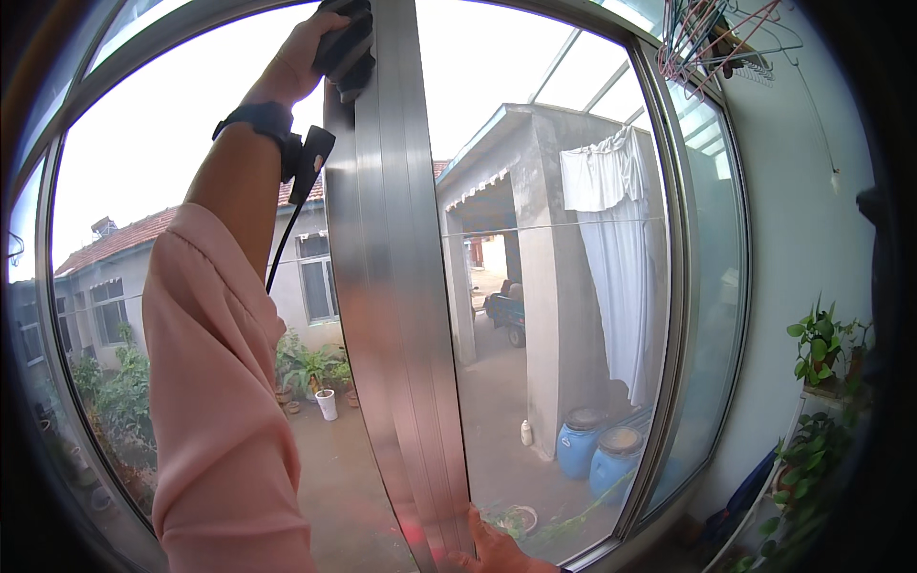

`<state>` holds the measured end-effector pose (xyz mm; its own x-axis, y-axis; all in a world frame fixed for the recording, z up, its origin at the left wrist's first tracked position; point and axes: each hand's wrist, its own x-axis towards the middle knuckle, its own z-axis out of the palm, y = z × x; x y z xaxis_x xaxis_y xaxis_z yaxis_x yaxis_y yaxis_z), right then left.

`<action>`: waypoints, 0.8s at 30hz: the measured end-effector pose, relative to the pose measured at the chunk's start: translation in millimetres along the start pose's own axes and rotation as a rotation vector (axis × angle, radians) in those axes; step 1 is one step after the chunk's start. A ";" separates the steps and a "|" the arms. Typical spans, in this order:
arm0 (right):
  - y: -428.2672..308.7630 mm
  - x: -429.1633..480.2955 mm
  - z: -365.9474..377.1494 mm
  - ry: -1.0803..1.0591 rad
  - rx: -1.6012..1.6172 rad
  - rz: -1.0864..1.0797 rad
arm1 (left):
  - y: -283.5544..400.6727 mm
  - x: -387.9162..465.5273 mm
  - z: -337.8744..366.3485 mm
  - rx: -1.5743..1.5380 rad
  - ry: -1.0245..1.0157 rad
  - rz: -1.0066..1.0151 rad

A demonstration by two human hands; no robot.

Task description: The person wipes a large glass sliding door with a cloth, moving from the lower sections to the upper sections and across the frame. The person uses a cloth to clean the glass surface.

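My left hand (315,54) is raised to the top of a broad metal window post (394,236), pressing a dark grey striped cloth (349,54) against its left side. A pink sleeve (222,372) covers that arm to near the elbow. On the wrist is a black strap (258,122) with a small dark device (311,161) and a cable beside it. Low in the picture, my right hand (498,548) touches the right edge of the same post, thumb and finger spread; its lower part is cut off. The post shows blurred pink reflections.
Glass panes (494,401) flank the post, with a metal frame (677,286) at right. Wire hangers (709,43) hang at upper right; potted plants (817,344) stand on a stand below. Beyond the glass are a courtyard, blue barrels (580,444) and a white hanging cloth (616,265).
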<state>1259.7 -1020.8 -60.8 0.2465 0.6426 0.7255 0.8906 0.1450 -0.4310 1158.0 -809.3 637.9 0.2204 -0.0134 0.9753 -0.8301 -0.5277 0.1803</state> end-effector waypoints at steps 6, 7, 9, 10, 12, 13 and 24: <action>3.7 -0.2 1.1 -0.033 -0.035 -0.011 | 4.4 -50.8 -17.0 0.303 -0.196 -0.128; 4.8 -0.6 0.8 -0.039 -0.039 -0.014 | 7.2 -56.0 -21.5 0.264 -0.291 -0.116; 6.5 -1.4 0.5 -0.045 -0.038 -0.015 | 14.6 -47.1 -18.7 0.407 -0.048 0.101; 7.7 -2.0 -0.1 -0.046 -0.037 -0.014 | 18.4 -40.4 -14.8 0.101 0.139 0.092; 9.9 -2.0 -0.9 -0.053 -0.034 -0.006 | 23.4 -28.1 -6.3 0.350 0.354 0.211; 10.3 -2.4 -1.5 -0.055 -0.030 -0.002 | 22.2 -22.2 -0.1 0.462 0.440 0.260; 2.2 -1.7 -3.2 -0.081 0.031 0.006 | 7.9 -61.7 1.4 1.138 -0.053 0.169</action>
<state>1262.4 -1024.0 -61.3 0.2188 0.7023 0.6774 0.8767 0.1632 -0.4525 1138.5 -813.8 579.0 0.1938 -0.1787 0.9646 0.0859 -0.9764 -0.1981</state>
